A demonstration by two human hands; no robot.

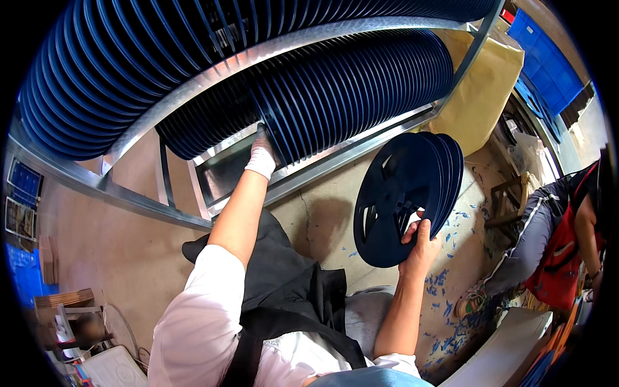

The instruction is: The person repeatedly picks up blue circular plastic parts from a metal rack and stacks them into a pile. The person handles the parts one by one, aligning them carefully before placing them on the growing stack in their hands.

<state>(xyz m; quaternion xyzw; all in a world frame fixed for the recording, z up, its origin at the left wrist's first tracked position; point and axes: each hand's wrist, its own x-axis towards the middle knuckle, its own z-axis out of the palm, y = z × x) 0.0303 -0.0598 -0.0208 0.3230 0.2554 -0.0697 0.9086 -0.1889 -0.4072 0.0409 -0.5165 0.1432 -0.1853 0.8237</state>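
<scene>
My right hand (pixel 420 248) grips a small stack of dark blue plastic reels (pixel 393 193) at its lower rim, with fingertips showing through an opening in the front disc. The stack hangs tilted in front of the metal rack (pixel 348 164). My left hand (pixel 262 155), in a light glove or wrap, reaches to the rack's lower tier. It touches the left end of a tight row of reels (pixel 348 90), beside a gap. Its fingers are mostly hidden by the reels, so their hold cannot be made out. Another row of reels (pixel 103 84) fills the upper tier.
Yellowish wrapping (pixel 477 90) stands at the rack's right end. A blue crate (pixel 545 45) lies beyond it. At right, another person (pixel 561 226) works beside a wooden stool (pixel 509 203). Blue scraps (pixel 442 303) litter the floor. White containers sit at lower left and right.
</scene>
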